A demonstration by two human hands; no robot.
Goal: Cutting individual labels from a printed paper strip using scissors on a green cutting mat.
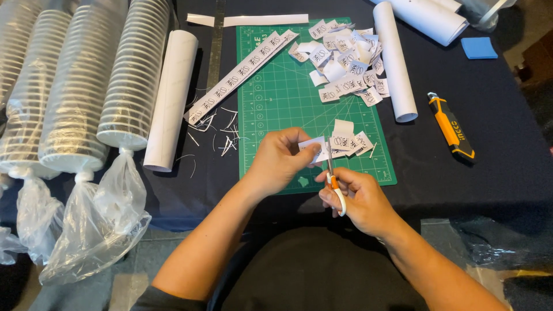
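My left hand (pixel 280 161) pinches a small white printed paper label (pixel 316 146) above the near edge of the green cutting mat (pixel 276 103). My right hand (pixel 357 198) grips small scissors with an orange and white handle (pixel 335 190), blades pointing up at the label. A few cut labels (pixel 348 141) lie on the mat just beyond my hands. A larger heap of cut labels (pixel 345 60) sits at the mat's far right. A long printed paper strip (pixel 239 75) lies diagonally across the mat's left edge.
Stacks of white lids in plastic bags (pixel 80 86) fill the left side. White paper rolls (pixel 170 98) (pixel 394 57) lie on both sides of the mat. An orange and black utility knife (pixel 452 128) lies at right, a blue pad (pixel 478 48) far right. Thin paper trimmings (pixel 222 135) litter the dark cloth.
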